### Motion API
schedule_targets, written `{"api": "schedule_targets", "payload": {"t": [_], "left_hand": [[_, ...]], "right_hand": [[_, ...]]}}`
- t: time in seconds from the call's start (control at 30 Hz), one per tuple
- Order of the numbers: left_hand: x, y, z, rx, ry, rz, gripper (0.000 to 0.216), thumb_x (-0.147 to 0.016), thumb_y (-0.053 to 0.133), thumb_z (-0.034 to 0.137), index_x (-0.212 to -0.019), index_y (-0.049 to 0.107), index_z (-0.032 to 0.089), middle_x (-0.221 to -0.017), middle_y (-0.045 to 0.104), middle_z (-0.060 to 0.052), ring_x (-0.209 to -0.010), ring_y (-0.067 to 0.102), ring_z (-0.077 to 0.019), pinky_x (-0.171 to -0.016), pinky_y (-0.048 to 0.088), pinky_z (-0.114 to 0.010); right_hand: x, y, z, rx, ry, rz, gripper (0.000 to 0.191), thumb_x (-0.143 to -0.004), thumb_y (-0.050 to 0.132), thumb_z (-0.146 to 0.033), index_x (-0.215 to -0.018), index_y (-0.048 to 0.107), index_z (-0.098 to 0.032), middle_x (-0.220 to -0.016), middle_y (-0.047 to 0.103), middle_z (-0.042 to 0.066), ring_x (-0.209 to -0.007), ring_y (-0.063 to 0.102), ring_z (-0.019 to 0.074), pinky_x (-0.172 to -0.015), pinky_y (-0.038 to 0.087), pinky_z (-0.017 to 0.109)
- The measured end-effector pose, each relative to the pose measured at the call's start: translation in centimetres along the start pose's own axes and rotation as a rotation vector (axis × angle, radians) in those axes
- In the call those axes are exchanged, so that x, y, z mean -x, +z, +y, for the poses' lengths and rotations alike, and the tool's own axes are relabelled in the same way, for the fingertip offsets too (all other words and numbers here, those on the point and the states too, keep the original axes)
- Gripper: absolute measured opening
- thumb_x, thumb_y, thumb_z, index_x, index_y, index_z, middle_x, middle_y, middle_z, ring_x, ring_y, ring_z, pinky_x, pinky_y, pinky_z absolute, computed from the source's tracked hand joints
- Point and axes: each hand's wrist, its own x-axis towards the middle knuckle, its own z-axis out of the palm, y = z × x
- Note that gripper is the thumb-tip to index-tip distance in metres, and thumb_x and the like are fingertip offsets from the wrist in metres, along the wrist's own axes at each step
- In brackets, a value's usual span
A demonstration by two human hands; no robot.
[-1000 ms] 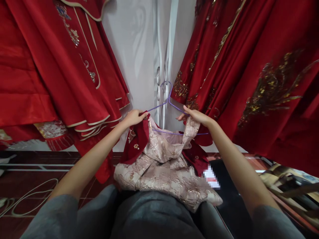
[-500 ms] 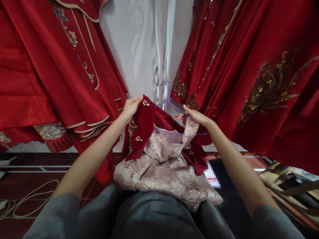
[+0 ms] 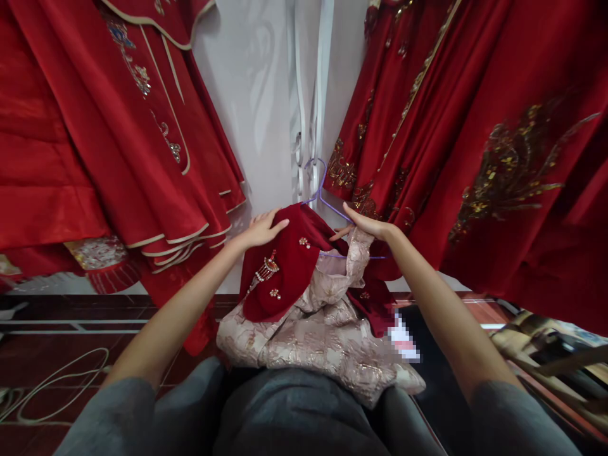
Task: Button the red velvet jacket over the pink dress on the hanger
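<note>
A purple hanger (image 3: 322,190) hooks onto a white door handle and carries a pale pink brocade garment (image 3: 327,329) with a dark red velvet piece (image 3: 285,278) over it. Pearl and bead ornaments dot the velvet. My left hand (image 3: 261,229) rests on the velvet's left shoulder, thumb stretched apart from the fingers. At the hanger's right arm is my right hand (image 3: 365,223), thumb above and fingers below, spread apart. It touches the top of the pink garment's strap; part of its fingers is hidden. The pink skirt lies across my lap.
Red embroidered gowns hang at left (image 3: 109,145) and right (image 3: 475,164), close to both arms. Between them stand white doors (image 3: 251,95). A pale cable (image 3: 61,380) lies on the dark floor at left, and piled items (image 3: 546,348) are at lower right.
My left hand has loosened from the velvet's raised shoulder edge and now lies over it. The velvet has shifted right and down toward the hanger, covering more of it. My right hand has barely moved.
</note>
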Motion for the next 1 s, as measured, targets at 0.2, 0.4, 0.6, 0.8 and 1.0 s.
{"api": "schedule_targets", "payload": {"t": [0.2,0.4,0.6,0.8,1.0], "left_hand": [[1.0,1.1,0.6,-0.076,-0.054,0.052,0.061,-0.088,0.032,0.064,-0.124,0.05,0.018,-0.126,0.057,-0.018,-0.122,0.047,-0.0368,-0.106,0.027,-0.054],[0.3,1.9,0.7,-0.161,-0.16,0.136,0.068,-0.081,0.038,0.074,-0.113,0.05,0.015,-0.119,0.056,-0.023,-0.121,0.043,-0.0436,-0.103,0.021,-0.062],[0.2,3.1,0.5,-0.198,-0.136,0.181,0.069,-0.083,0.032,0.073,-0.112,0.048,0.013,-0.116,0.054,-0.024,-0.117,0.045,-0.0437,-0.1,0.023,-0.061],[0.3,3.0,0.1,-0.213,-0.119,0.169,0.066,-0.085,0.033,0.071,-0.114,0.048,0.014,-0.116,0.054,-0.022,-0.118,0.045,-0.0413,-0.101,0.023,-0.058],[0.6,3.0,0.6,-0.236,-0.132,0.176,0.068,-0.086,0.032,0.07,-0.116,0.047,0.011,-0.118,0.053,-0.025,-0.118,0.044,-0.0431,-0.101,0.022,-0.058]], "right_hand": [[-0.6,0.3,1.4,-0.046,0.048,0.083,0.072,-0.076,0.031,-0.082,-0.072,0.07,-0.021,-0.048,0.052,0.002,-0.047,0.05,0.0174,-0.063,0.048,0.037],[-0.7,0.5,2.2,-0.095,-0.269,0.498,0.025,-0.064,0.06,-0.037,-0.08,0.046,-0.024,-0.067,0.048,-0.005,-0.064,0.047,0.0144,-0.065,0.043,0.028],[1.2,-1.9,2.3,0.295,-0.522,0.617,0.036,-0.052,0.05,-0.015,-0.086,0.047,-0.023,-0.087,0.053,0.002,-0.083,0.052,0.0189,-0.081,0.042,0.032],[4.7,-5.9,4.6,0.646,-0.211,0.716,0.038,-0.046,0.048,-0.01,-0.081,0.055,-0.022,-0.081,0.057,0.004,-0.076,0.054,0.022,-0.071,0.043,0.033],[8.5,-8.4,5.3,0.775,0.009,0.688,0.028,-0.051,0.057,-0.009,-0.075,0.06,-0.024,-0.08,0.065,0.007,-0.074,0.059,0.0269,-0.067,0.041,0.037]]}}
